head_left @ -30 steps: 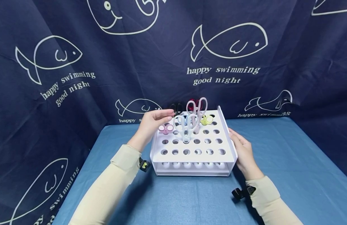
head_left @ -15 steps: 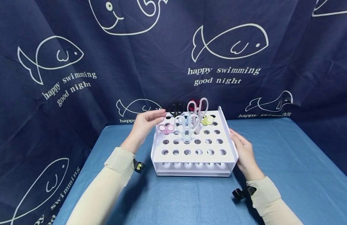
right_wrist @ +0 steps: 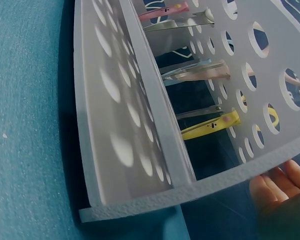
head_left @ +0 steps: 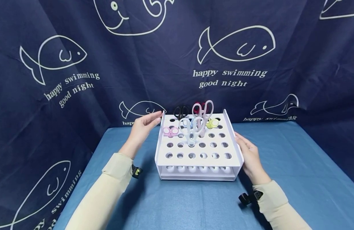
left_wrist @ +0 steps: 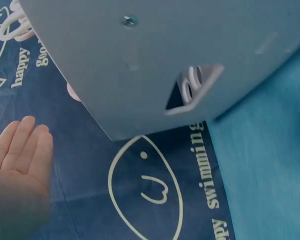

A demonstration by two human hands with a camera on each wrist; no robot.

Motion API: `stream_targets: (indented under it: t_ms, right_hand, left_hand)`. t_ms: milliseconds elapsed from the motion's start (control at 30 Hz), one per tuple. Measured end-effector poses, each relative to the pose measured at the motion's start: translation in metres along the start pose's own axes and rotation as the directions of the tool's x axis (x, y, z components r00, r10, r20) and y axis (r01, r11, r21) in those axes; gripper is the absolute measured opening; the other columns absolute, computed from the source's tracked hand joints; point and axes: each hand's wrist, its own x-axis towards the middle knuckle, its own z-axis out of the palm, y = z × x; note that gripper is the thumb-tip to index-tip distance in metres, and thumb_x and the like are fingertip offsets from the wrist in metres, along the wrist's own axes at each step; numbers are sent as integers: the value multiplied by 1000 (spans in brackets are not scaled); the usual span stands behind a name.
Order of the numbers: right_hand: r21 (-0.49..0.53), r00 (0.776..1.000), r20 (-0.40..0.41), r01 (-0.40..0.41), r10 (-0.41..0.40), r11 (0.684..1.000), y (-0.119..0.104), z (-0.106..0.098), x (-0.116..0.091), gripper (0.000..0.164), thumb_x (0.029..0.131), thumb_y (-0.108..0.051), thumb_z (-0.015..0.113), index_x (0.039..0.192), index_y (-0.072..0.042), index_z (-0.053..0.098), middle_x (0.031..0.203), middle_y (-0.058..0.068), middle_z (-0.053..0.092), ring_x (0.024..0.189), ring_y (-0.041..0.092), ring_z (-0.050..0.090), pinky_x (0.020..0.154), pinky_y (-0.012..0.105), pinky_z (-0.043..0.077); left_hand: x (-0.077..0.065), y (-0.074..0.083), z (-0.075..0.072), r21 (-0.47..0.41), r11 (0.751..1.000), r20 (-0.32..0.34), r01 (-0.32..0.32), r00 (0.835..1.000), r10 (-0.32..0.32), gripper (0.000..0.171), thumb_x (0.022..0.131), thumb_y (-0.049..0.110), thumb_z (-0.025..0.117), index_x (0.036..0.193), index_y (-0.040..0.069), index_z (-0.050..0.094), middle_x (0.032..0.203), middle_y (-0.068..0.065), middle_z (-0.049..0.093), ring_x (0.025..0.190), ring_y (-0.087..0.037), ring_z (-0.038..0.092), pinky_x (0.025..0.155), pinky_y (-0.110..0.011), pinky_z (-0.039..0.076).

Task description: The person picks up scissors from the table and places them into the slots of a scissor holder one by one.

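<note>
A white rack (head_left: 197,162) with rows of round holes holds several scissors standing handles up. At its back are black scissors (head_left: 181,117) and red scissors (head_left: 197,110). Tall pale-pink scissors (head_left: 203,112), large pale-blue scissors (head_left: 191,139), small pink scissors (head_left: 170,132) and yellow scissors (head_left: 209,123) stand nearer. My left hand (head_left: 140,130) holds nothing, its fingers extended beside the rack's upper left corner. My right hand (head_left: 250,156) rests against the outer right side of the rack. In the right wrist view, its fingers (right_wrist: 285,182) are right at the side panel, beyond the edge.
The rack stands on a blue cloth-covered table (head_left: 188,204). Close behind it hangs a dark blue curtain (head_left: 165,70) with white fish drawings. A handle slot (left_wrist: 187,90) opens in the rack's left panel.
My left hand has drawn back leftward from near the black scissors to outside the rack's left edge. The right hand stays at the right side, and the scissors have kept their places.
</note>
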Motion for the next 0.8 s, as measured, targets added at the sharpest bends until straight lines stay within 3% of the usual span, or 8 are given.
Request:
stream_targets:
  t_ms: [167, 400, 500, 633, 733, 800]
  right_hand:
    - [-9, 1000, 11, -8, 8, 1000, -1, -4, 1, 61, 95, -33, 61, 144, -2, 43, 101, -21, 70, 91, -3, 66, 77, 15, 55]
    - [-47, 999, 33, -7, 9, 999, -3, -10, 0, 60, 96, -33, 61, 145, -3, 42, 102, -23, 69, 90, -4, 65, 76, 15, 55]
    - [-54, 999, 43, 13, -11, 998, -3, -13, 1, 60, 96, -34, 60, 144, -2, 43, 102, -24, 69, 92, -5, 64, 77, 13, 54]
    - [-38, 995, 78, 65, -62, 997, 0, -18, 4, 61, 98, -36, 56, 144, 1, 41, 104, -24, 68, 99, -8, 63, 83, 11, 51]
    - [-79, 987, 102, 132, -123, 988, 2, -23, 7, 62, 100, -38, 51, 144, 5, 40, 112, -23, 66, 104, -11, 60, 87, 8, 48]
    - [-133, 982, 108, 169, -155, 977, 2, -27, 9, 62, 101, -38, 49, 143, 6, 39, 126, -14, 63, 108, -10, 58, 90, 8, 47]
  left_hand:
    - [-3, -6, -5, 53, 999, -9, 6, 1000, -6, 42, 97, 36, 58, 132, 13, 62, 135, -1, 61, 131, -14, 50, 115, -36, 35]
    - [-9, -16, -12, 192, 981, -5, -12, 1000, 14, 45, 99, 43, 51, 136, 19, 58, 139, 1, 56, 134, -18, 47, 114, -40, 36]
    - [-13, -20, -15, 310, 951, -8, 0, 1000, 3, 48, 98, 50, 48, 140, 27, 53, 144, 1, 52, 135, -21, 46, 113, -45, 36]
    - [-18, -25, -18, 441, 897, 10, 2, 1000, -7, 53, 98, 56, 44, 146, 34, 42, 152, 4, 41, 142, -21, 36, 116, -47, 30]
    - [-21, -30, -19, 508, 861, 31, -18, 1000, 3, 55, 99, 54, 42, 150, 34, 35, 156, 7, 32, 146, -20, 27, 119, -48, 23]
    - [-22, -33, -19, 553, 833, 43, -36, 999, 14, 55, 100, 51, 41, 151, 32, 32, 157, 7, 30, 147, -20, 25, 120, -47, 20]
